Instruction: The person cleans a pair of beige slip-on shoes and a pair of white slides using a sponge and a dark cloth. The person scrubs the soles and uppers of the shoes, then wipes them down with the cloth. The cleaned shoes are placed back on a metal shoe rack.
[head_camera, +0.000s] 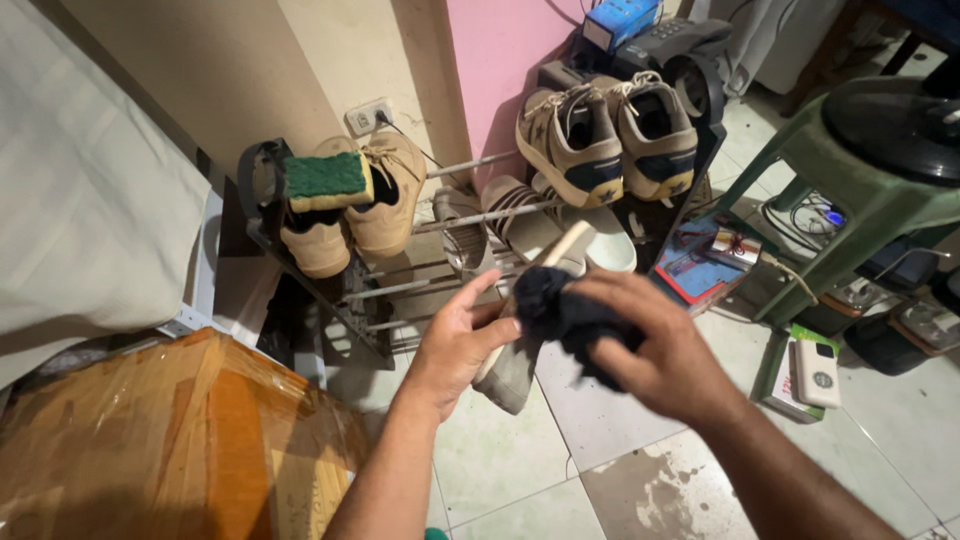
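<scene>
Right now the person's left hand (462, 345) is closed around a slip-on sandal (520, 340), gripping it from the left side, so the sandal stands on end, sole turned away, above the pale floor tiles (520, 450). The right hand (655, 350) holds a dark, crumpled cloth (565, 315) and presses it on the upper part of the sandal (the fingers are bunched around the cloth, a little blurred).

Just behind the hands, farther away, stands a metal shoe rack (470, 215) against the wall. On its top left sits a tan pair of sneakers (360, 215), and a green-and-yellow scrubbing sponge (327, 181) lies on them. On the top right there is another beige pair of sneakers (605, 135) with dark patches at the heel. A striped sandal (505, 205) rests on the middle bars.

To the far right I see a green plastic stool (850, 200), and near its leg a small white device (815, 372) lies on a green box. At the near left stands something brown wrapped in clear plastic (170, 440).
</scene>
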